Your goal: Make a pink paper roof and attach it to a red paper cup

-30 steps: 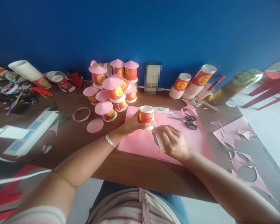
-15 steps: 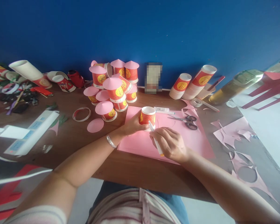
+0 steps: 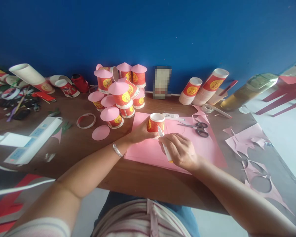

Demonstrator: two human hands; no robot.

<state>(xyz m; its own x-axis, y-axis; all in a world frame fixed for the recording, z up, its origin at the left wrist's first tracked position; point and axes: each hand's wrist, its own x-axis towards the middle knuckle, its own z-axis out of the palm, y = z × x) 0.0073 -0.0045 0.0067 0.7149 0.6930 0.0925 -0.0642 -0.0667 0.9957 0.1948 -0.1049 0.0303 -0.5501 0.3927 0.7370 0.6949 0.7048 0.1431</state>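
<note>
My left hand is closed around the side of a red paper cup with a yellow emblem and white rim. The cup stands upright, mouth up, over the pink paper sheets. In my right hand is a slim white utility knife with an orange end. Its pointed tip is at the front of the cup; whether it cuts into the wall I cannot tell. Scissors with dark handles rest on the pink paper to the right. A pink paper circle lies left of my hands.
Several red cups with pink cone tops are piled at the back left. Stacked cups lean at the blue wall near a bottle. Pink offcuts lie right; a power strip and tape ring lie left.
The knife tip and my right hand have shifted very slightly right along the front of the cup. My left hand keeps its hold, and the other things stay put.
</note>
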